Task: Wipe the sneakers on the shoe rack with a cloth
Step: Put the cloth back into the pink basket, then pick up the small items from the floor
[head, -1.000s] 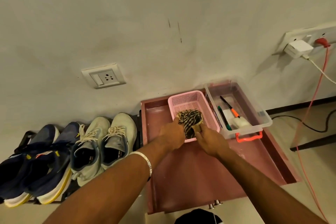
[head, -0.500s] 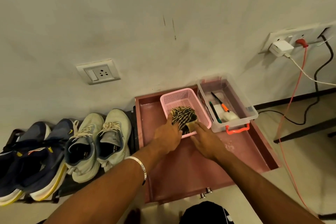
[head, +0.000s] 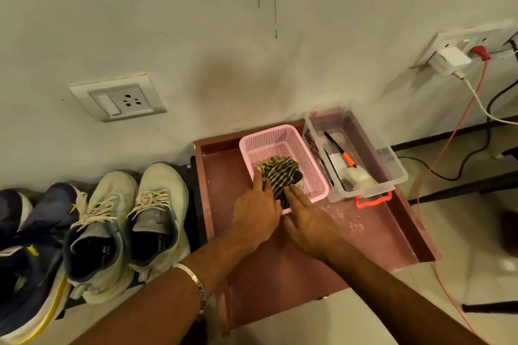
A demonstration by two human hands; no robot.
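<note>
A black-and-cream striped cloth (head: 280, 171) lies in the near end of a pink mesh basket (head: 269, 131), with one end hanging over the basket's front rim. My left hand (head: 255, 216) rests on the cloth's left side with its fingers stretched out. My right hand (head: 308, 221) touches the cloth's lower right edge with straight fingertips. A pair of pale sneakers (head: 157, 213) stands on the black shoe rack (head: 193, 204) to the left. Navy sneakers with yellow soles (head: 33, 260) stand beside them.
The basket sits in a pink metal tray (head: 364, 238) against the wall. A clear plastic box (head: 389, 165) with pens and an orange latch stands right of the basket. A wall socket (head: 120, 98) is above the shoes. An orange cable (head: 448, 143) hangs from a charger (head: 451, 60).
The cloth has gone down from above the basket to lie inside it, and both hands have flattened onto it. The camera has shifted, so the scene sits further right.
</note>
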